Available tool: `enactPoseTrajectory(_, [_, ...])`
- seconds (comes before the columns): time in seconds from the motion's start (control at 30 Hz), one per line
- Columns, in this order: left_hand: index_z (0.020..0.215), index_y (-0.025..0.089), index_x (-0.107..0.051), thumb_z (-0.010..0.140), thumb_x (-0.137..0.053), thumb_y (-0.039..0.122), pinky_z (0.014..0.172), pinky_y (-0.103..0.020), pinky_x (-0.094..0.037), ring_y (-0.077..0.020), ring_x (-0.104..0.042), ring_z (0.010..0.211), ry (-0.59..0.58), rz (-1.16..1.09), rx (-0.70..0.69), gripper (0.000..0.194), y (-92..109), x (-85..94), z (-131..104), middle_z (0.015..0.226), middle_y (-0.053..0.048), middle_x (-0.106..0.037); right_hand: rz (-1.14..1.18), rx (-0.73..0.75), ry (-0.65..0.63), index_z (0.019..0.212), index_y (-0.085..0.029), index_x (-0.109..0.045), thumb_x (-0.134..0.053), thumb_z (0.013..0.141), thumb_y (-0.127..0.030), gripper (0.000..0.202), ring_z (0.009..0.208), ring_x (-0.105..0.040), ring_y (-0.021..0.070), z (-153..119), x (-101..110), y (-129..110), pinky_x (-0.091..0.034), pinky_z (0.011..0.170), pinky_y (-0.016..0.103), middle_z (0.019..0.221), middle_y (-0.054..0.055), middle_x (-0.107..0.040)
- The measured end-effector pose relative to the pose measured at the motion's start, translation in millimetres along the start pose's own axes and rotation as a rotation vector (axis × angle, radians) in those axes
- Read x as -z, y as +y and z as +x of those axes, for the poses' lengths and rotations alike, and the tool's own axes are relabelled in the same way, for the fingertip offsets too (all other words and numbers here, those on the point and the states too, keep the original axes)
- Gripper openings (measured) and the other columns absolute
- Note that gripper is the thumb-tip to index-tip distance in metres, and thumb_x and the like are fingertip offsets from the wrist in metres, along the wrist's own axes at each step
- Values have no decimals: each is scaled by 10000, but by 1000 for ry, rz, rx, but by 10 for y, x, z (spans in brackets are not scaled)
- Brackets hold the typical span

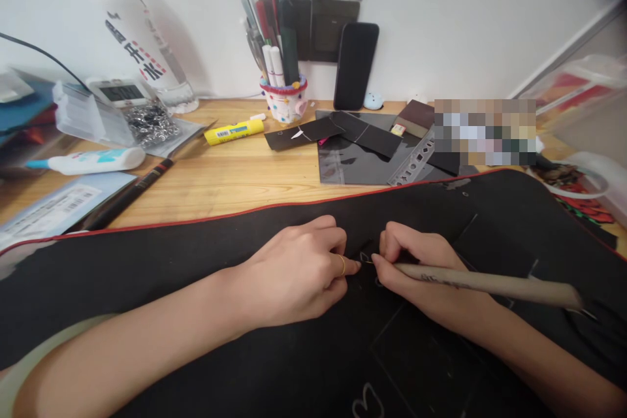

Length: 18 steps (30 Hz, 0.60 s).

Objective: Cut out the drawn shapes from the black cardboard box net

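My right hand (pixel 416 255) grips a long beige-handled tool (pixel 490 282) with dark marks on its shaft. Its thin golden tip points left, close to a small white outline (pixel 363 256) on black material. Just left of that tip is my left hand (pixel 298 271), its fingers curled and a gold ring on one of them. One of its fingertips presses down beside the tip; whatever those fingers pinch, if anything, is hidden. Both hands rest over a black mat (pixel 220 255) with red edging. White lines and a heart-like outline (pixel 367 401) show on dark sheets nearer me.
Behind the mat lie a yellow glue stick (pixel 234 132), black card pieces (pixel 304 134) and a clear stencil ruler (pixel 414 160). A decorated pen cup (pixel 284 101) and a phone (pixel 356 65) stand by the wall. At left are a water bottle (pixel 147 46) and a white glue bottle (pixel 98 160).
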State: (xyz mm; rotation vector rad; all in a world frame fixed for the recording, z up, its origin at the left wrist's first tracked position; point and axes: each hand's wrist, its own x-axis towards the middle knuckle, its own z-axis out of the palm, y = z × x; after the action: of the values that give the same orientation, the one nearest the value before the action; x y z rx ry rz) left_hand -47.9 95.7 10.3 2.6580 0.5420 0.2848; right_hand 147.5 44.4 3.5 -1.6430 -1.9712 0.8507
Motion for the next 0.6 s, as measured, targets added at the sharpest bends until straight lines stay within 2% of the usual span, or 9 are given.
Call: enactPoseTrajectory(0.6, [978,202,-656,813,-443,171,632,-276,-424,-164,-448,732,-13,13,5,271,-8,-7,11,767,-49,-505,-76,-5,-26,602,-208,-262,-455,718,-110,245,489,-330,84,13,33,-2,-273,449,228,552,-51,-373])
